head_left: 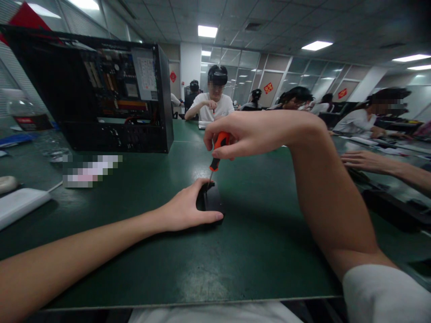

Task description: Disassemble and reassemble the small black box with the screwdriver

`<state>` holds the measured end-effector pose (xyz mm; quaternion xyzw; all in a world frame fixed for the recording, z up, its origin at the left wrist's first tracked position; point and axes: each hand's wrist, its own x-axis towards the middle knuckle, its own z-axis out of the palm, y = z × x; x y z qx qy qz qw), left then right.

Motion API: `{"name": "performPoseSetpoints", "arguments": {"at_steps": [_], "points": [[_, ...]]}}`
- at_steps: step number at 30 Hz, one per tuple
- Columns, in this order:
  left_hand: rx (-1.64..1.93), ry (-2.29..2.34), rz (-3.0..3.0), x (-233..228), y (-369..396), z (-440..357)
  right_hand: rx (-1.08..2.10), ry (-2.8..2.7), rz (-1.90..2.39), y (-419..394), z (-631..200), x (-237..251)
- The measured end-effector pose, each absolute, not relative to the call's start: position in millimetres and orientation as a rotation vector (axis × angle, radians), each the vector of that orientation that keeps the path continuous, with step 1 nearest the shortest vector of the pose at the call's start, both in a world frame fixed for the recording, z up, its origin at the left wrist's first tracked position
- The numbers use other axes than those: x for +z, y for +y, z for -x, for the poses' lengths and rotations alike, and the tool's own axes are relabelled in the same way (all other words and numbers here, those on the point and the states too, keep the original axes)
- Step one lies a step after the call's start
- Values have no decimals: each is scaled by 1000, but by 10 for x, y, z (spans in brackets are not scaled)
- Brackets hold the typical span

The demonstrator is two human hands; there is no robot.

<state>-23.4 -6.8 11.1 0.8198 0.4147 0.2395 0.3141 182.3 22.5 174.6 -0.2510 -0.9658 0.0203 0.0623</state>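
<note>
My right hand [232,134] is closed around the orange and black handle of a screwdriver [214,164]. The tool stands nearly upright, its thin shaft pointing down to the far left corner of a small flat black box-like part [214,199]. Whether the tip sits in a screw is too small to tell. With thumb and fingers on opposite edges, my left hand [186,205] grips this black part against the green table [269,255]. The left fingertips are partly hidden behind its far edge.
An open computer case [164,98] stands at the back left, near a plastic bottle [27,110]. A white power strip [23,204] lies at the left. Across the table sits a person [215,98]. At the right, another person's hand [367,161] rests by black parts [393,208].
</note>
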Motion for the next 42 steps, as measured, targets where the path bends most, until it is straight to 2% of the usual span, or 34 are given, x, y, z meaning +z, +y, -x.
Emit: {"name": "performPoseSetpoints", "arguments": {"at_steps": [21,42], "points": [[609,1110,-2183,111,-69,236,60,-2909,855,160,-1839,1766],[591,1097,-2240,116,-59,230,-65,-2960,721,221,-1839,1749]]}}
